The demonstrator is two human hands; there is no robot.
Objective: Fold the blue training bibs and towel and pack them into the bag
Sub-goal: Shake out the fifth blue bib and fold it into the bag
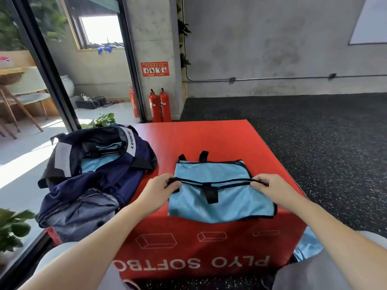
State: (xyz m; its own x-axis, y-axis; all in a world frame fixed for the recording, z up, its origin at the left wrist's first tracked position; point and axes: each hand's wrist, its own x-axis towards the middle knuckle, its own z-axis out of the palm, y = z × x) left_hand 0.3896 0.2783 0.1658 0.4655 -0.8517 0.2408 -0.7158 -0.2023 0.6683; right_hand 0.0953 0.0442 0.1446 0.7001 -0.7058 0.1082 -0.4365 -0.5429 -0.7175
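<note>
A light blue mesh training bib with black trim and black straps lies partly folded on the red plyo box. My left hand pinches the black-trimmed edge at its left end. My right hand pinches the same edge at its right end, so the trim is stretched between both hands. A dark navy bag sits open on the box's left side, with light blue fabric visible inside it. More light blue cloth hangs by my right knee, low beside the box.
Two red fire extinguishers stand against the pillar behind the box. Dark speckled rubber floor spreads to the right. A glass wall and potted plants are on the left.
</note>
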